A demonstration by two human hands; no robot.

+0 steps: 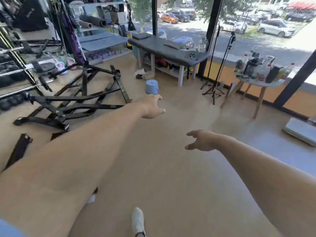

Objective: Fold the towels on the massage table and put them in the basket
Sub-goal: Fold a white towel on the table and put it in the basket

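Note:
A grey massage table point(159, 48) stands by the window across the room, far from me. A dark folded towel point(141, 36) lies at its left end, and another dark cloth point(171, 45) lies near the middle. On the floor in front of the table sits a blue basket point(151, 86). My left hand point(152, 106) is stretched out in the air, fingers relaxed, holding nothing. My right hand point(200, 140) hangs lower with loosely spread fingers, also holding nothing. Both hands are well short of the table.
A black folding exercise frame point(73, 101) sprawls on the floor at left, with racks and shelves behind it. A tripod point(213, 88) and a round side table point(259, 81) crowded with bottles stand at right. A white cloth point(140, 72) lies by the table leg.

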